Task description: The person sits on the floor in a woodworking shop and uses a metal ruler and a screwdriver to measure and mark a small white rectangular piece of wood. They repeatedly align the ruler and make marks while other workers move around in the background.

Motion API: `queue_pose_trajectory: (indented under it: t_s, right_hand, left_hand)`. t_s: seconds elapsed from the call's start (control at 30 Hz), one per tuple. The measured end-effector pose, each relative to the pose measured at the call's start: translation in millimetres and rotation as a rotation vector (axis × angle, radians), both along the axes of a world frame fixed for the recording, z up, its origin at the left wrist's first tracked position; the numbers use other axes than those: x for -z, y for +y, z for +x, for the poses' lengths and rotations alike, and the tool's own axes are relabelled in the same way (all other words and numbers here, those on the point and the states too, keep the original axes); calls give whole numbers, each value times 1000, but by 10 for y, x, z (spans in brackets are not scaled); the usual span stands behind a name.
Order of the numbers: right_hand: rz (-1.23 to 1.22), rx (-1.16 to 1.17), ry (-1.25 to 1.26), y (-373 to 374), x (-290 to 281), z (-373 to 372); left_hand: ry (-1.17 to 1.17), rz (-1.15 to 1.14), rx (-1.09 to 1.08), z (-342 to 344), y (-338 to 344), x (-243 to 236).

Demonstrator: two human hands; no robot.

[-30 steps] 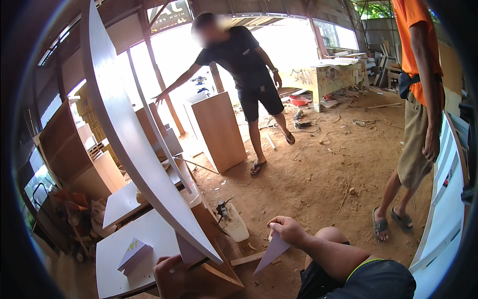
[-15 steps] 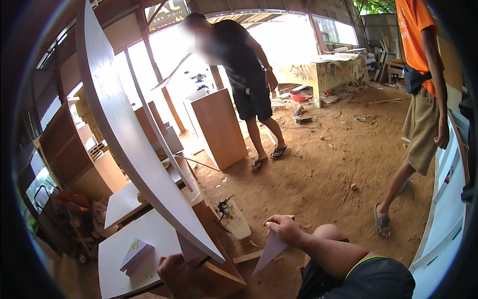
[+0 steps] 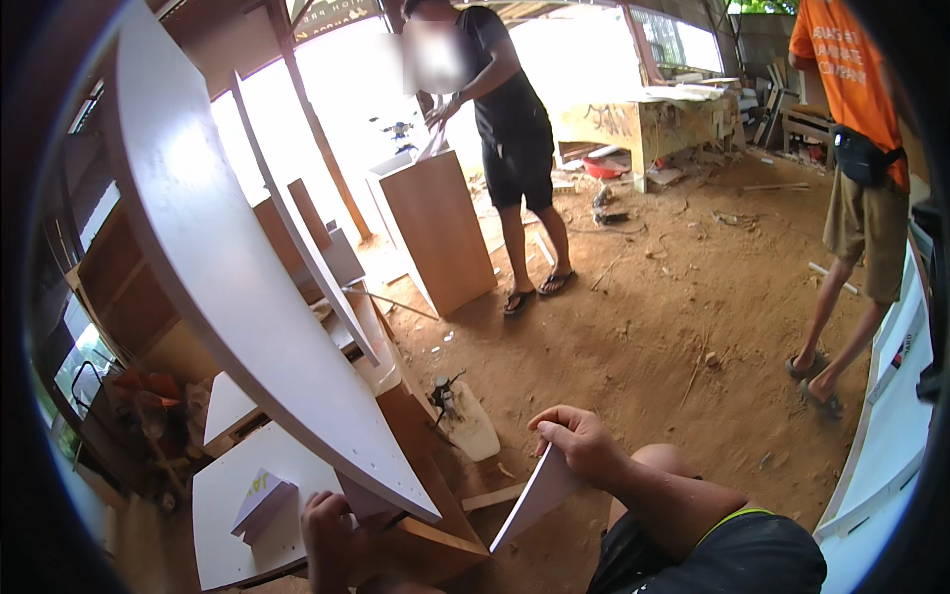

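Note:
In my right hand (image 3: 584, 445) is a pale triangular board piece (image 3: 537, 498), pinched near its top with its point hanging down. My left hand (image 3: 332, 530) is curled low beside a long white board (image 3: 247, 346), which leans up to the far left. Next to its fingers, beneath the board's lower end, another pale triangular piece (image 3: 366, 500) partly shows. Whatever the left fingers hold is hidden. A small stack of triangular pieces (image 3: 265, 505) lies left of that hand on a white panel (image 3: 223, 535).
A person in black (image 3: 510, 109) stands at a wood-sided box (image 3: 440, 238). Another person in orange (image 3: 846, 99) is at the right, near long pale-blue panels (image 3: 871, 475). A whitish plastic container (image 3: 475, 431) and a wood strip (image 3: 495, 497) lie on the dirt floor.
The triangular piece in my right hand has turned and tilted. My left hand has shifted slightly up and left. The person in black straightened, hands now over the box; the person in orange stepped right.

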State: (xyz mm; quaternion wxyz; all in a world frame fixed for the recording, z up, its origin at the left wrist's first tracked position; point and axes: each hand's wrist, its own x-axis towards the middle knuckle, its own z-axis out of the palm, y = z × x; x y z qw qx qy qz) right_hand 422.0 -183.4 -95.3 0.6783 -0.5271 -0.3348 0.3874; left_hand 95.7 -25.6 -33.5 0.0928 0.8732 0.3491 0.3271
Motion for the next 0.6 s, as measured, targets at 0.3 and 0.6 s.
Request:
queue_pose_trajectory:
  t_s: [0.3, 0.6]
  right_hand:
    - [-205, -208, -149, 531, 417, 330]
    - [-443, -594, -711, 1597, 1947, 354]
  left_hand:
    - [43, -631, 451, 545, 574, -93]
    - [155, -767, 516, 2136, 1081, -39]
